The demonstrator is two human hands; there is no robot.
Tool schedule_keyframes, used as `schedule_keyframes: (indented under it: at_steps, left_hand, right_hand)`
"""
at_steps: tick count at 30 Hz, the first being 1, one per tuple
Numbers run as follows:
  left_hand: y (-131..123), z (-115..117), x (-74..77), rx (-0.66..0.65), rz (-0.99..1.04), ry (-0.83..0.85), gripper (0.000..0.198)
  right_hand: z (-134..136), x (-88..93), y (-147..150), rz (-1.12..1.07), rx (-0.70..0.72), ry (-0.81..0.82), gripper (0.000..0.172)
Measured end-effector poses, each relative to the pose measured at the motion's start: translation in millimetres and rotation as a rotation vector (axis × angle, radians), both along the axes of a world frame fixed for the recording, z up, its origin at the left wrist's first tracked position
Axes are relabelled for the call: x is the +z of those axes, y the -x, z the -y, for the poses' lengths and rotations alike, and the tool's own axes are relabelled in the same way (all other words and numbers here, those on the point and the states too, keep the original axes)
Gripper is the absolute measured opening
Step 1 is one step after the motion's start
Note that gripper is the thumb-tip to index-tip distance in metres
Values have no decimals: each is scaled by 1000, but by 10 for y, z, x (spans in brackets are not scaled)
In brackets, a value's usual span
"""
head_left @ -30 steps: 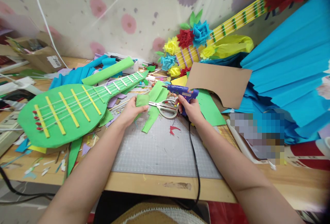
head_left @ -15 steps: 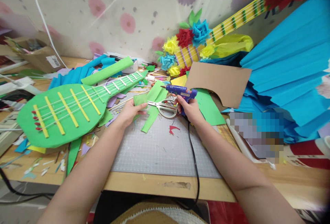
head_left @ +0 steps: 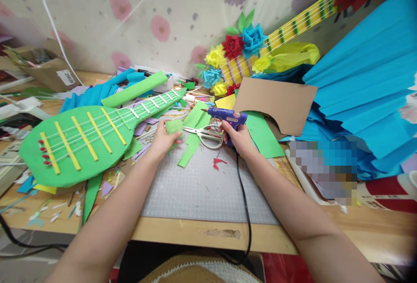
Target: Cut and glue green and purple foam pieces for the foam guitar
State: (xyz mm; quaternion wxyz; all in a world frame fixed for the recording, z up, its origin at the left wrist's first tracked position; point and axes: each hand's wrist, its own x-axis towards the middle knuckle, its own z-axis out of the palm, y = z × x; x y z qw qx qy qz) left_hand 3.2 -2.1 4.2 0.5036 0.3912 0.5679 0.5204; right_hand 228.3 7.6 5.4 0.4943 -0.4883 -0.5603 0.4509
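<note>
— Between our two hands, on the cutting mat [head_left: 208, 191], lie the scissors [head_left: 206, 134]. The blades point toward our left hand [head_left: 162, 137] and the handles sit just beside our right hand [head_left: 239, 137].

— What do we hold on the left?

— Our left hand pinches a green paper piece [head_left: 173, 126] between thumb and fingers, at the far edge of the mat. A green strip [head_left: 190, 147] lies flat just to the right of that hand, and part of it runs under the scissor blades.

— And on the right?

— Our right hand is closed around the grip of the blue glue gun [head_left: 228, 117]. The nozzle points left toward the paper piece, and the two do not touch. We cannot tell whether a finger presses the trigger. The black cord [head_left: 245, 204] runs from under that hand toward us, across the mat and over the table edge.

— What lies outside our hands?

— To the left of our left hand lies the green paper guitar [head_left: 81, 137], its neck passing just beyond our fingers. Beyond our right hand, off to its right, lies a cardboard sheet [head_left: 276, 102].
</note>
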Motion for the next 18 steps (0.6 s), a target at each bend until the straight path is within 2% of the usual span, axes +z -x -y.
schedule_keyframes:
  at_steps: [3, 6, 10, 18]
  left_hand:
    - [-3, -12, -26, 47, -85, -96, 61]
    - [8, -20, -42, -20, -124, -152, 61]
    - [37, -37, -71, -68, -152, -159, 52]
    - [63, -68, -151, -60, -120, -166, 61]
  right_hand:
    - [17, 17, 6, 23, 8, -1, 41]
    - [26, 19, 10, 37, 14, 5, 40]
    - [10, -11, 2, 11, -2, 3, 39]
    - [1, -9, 1, 4, 12, -4, 39]
